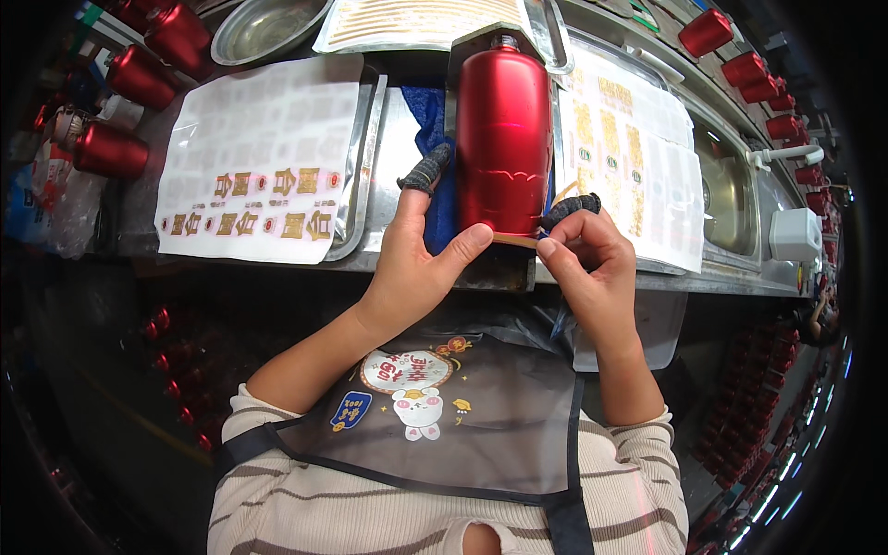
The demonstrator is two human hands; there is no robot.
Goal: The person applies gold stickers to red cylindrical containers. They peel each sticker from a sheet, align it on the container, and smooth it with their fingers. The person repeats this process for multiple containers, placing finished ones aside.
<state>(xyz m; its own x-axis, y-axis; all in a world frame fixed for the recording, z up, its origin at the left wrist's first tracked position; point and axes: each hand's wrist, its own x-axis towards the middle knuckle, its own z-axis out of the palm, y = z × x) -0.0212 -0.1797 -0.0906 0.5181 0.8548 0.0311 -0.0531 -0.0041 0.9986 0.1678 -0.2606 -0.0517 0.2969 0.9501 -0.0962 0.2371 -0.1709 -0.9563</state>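
A glossy red bottle (502,129) lies in front of me, its neck pointing away and its base toward me. A thin wavy line crosses its lower part. My left hand (421,245) grips it, thumb pressed at the base and fingers along the left side; a dark finger sleeve (425,169) covers one fingertip. At the base's right corner, my right hand (592,264) has thumb and index finger pinched together. Whatever is between them is too small to make out. A second dark sleeve (570,211) covers another right finger. Under the bottle shows blue cloth (442,208).
White sheets with gold decals lie on trays at the left (268,139) and right (680,203). A metal bowl (264,28) stands at the far left. Beyond the right sheet are a sink (726,176) and a white jug (794,234). More red bottles (111,150) stand around.
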